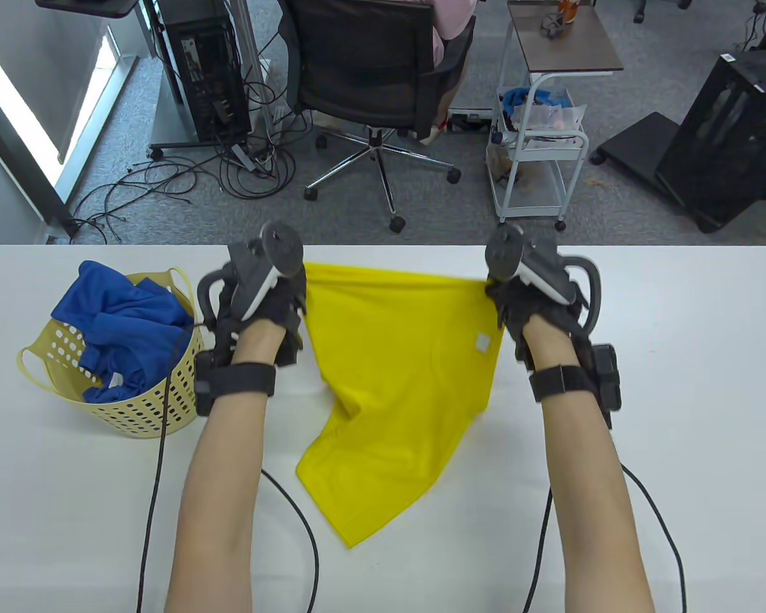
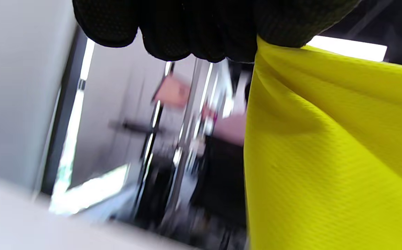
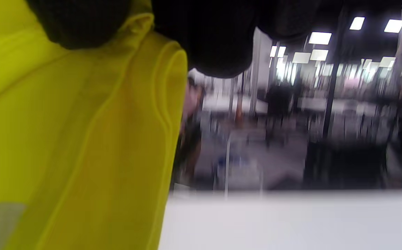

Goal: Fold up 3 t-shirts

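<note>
A yellow t-shirt [image 1: 399, 383] hangs stretched between both hands above the white table [image 1: 689, 396], its lower end trailing on the table toward me. My left hand [image 1: 274, 306] grips the shirt's top left corner; the yellow cloth [image 2: 333, 149] hangs from the gloved fingers [image 2: 194, 31] in the left wrist view. My right hand [image 1: 526, 300] grips the top right corner; the cloth [image 3: 72, 139] bunches under the gloved fingers [image 3: 218, 38] in the right wrist view. A small white label [image 1: 482, 341] shows near the right hand.
A yellow perforated basket [image 1: 147, 399] stands at the table's left with blue clothing [image 1: 127, 325] piled in it. Glove cables [image 1: 293, 517] trail across the near table. Beyond the far edge are an office chair [image 1: 370, 83] and a white cart [image 1: 539, 147].
</note>
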